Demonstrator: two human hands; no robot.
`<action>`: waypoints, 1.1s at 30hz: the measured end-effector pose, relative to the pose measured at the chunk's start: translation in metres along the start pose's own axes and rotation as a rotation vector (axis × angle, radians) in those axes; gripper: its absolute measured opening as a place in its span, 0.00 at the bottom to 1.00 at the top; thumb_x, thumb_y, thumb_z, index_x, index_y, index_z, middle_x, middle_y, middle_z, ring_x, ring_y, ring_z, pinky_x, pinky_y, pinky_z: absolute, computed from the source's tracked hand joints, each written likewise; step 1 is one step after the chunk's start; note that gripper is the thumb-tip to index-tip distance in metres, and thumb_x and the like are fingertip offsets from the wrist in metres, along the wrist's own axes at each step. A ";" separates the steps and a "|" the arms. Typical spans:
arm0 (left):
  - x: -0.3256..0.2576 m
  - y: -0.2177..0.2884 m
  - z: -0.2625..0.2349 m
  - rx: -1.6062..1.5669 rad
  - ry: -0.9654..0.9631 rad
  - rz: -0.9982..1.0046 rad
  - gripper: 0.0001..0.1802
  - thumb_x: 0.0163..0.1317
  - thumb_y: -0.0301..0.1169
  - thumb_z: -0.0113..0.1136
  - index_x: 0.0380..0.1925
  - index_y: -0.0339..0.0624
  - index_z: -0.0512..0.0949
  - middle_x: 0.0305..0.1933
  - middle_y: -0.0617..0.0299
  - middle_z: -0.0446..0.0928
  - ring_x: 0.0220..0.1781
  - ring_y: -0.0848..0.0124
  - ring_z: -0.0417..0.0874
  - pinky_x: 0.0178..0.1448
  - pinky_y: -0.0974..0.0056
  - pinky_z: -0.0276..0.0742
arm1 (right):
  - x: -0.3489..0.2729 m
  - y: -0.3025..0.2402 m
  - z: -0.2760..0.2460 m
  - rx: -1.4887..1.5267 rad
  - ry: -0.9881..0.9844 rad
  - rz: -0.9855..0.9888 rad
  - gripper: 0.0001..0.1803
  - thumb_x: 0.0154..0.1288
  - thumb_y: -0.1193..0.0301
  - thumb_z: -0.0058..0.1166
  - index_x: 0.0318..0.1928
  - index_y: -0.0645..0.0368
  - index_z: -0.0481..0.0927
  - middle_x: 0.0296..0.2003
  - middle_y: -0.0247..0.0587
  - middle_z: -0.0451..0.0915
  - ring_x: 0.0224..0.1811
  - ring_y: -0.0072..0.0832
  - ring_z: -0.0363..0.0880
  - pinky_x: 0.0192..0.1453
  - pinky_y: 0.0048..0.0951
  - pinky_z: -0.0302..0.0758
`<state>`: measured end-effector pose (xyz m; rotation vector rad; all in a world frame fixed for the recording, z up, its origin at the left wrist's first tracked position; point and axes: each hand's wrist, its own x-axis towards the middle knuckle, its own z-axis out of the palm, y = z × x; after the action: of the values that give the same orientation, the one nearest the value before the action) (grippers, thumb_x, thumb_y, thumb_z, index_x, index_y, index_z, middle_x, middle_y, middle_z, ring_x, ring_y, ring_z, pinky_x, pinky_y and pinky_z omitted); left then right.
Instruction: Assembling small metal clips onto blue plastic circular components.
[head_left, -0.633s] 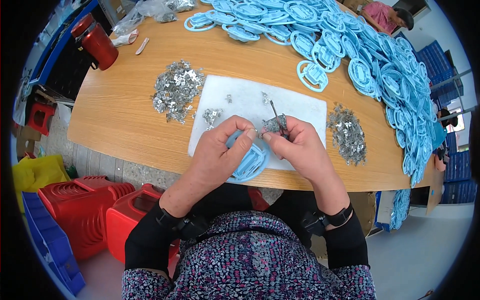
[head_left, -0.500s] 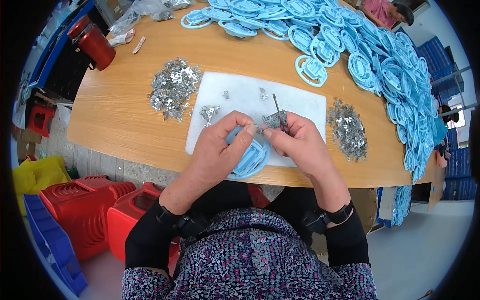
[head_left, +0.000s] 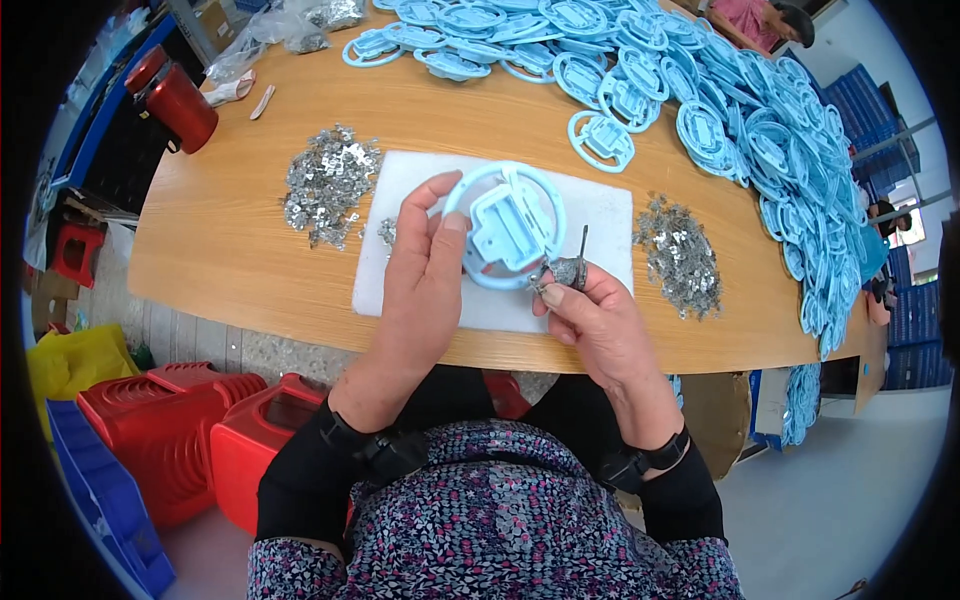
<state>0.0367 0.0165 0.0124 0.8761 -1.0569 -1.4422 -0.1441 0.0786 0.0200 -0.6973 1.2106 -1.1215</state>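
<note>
A light-blue plastic wheel-shaped part [head_left: 543, 190] is held up over a white foam sheet [head_left: 600, 215], its boxy recessed centre turned toward me. My left hand [head_left: 425, 265] grips its left rim between thumb and fingers. At the lower right of the rim, my right hand [head_left: 595, 325] is closed around a thin metal-shafted tool [head_left: 583, 245] with a dark grey, wrapped-looking handle. Small metal bits show at the right thumb and fingertips, against the rim; their exact shape is too small to tell. A few metal clips [head_left: 387, 232] lie on the sheet, partly behind my left hand.
Piles of small metal clips lie left [head_left: 330, 185] and right [head_left: 683, 258] of the sheet. A large heap of blue wheel parts [head_left: 700, 110] covers the table's far and right side. A red flask [head_left: 180, 105] stands far left. Red stools [head_left: 170, 430] are below left. Another person [head_left: 755, 22] is at far right.
My left hand has raised the blue wheel part from below the hands and turned its face toward me. My right hand, still holding the tool, has moved slightly down and to the right.
</note>
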 end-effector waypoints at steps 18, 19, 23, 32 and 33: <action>0.005 0.009 -0.008 0.474 -0.628 -0.245 0.28 0.57 0.36 0.72 0.55 0.39 0.73 0.38 0.63 0.77 0.40 0.75 0.76 0.45 0.67 0.76 | -0.018 -0.040 -0.045 -0.560 -0.146 -0.331 0.11 0.66 0.76 0.62 0.48 0.63 0.83 0.54 0.27 0.77 0.40 0.11 0.72 0.42 0.17 0.69; 0.003 0.003 -0.008 0.474 -0.542 -0.269 0.28 0.57 0.37 0.72 0.54 0.38 0.73 0.38 0.63 0.77 0.40 0.75 0.76 0.46 0.67 0.76 | -0.017 -0.039 -0.045 -0.548 -0.074 -0.377 0.12 0.66 0.76 0.62 0.49 0.63 0.83 0.56 0.28 0.76 0.40 0.10 0.73 0.41 0.17 0.69; -0.002 -0.011 -0.002 0.369 -0.484 -0.321 0.29 0.60 0.29 0.70 0.60 0.39 0.69 0.42 0.70 0.73 0.43 0.81 0.72 0.47 0.73 0.73 | -0.011 -0.025 -0.040 -0.662 0.104 -0.427 0.09 0.65 0.75 0.63 0.44 0.64 0.83 0.48 0.30 0.78 0.36 0.13 0.72 0.39 0.19 0.70; 0.000 -0.016 -0.001 0.340 -0.422 -0.353 0.33 0.62 0.31 0.69 0.65 0.34 0.68 0.48 0.64 0.76 0.48 0.79 0.75 0.54 0.71 0.75 | 0.004 -0.012 -0.030 -0.889 0.075 -0.532 0.09 0.62 0.74 0.64 0.37 0.68 0.80 0.38 0.43 0.80 0.31 0.28 0.76 0.36 0.28 0.73; 0.000 -0.017 -0.002 0.348 -0.419 -0.356 0.32 0.62 0.32 0.69 0.64 0.34 0.68 0.48 0.64 0.76 0.48 0.79 0.75 0.54 0.71 0.75 | 0.004 -0.013 -0.030 -0.889 0.075 -0.531 0.09 0.62 0.74 0.64 0.37 0.68 0.80 0.38 0.43 0.80 0.31 0.28 0.76 0.36 0.28 0.73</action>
<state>0.0327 0.0166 -0.0041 1.0748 -1.5577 -1.8225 -0.1771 0.0743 0.0221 -1.7397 1.6463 -0.9963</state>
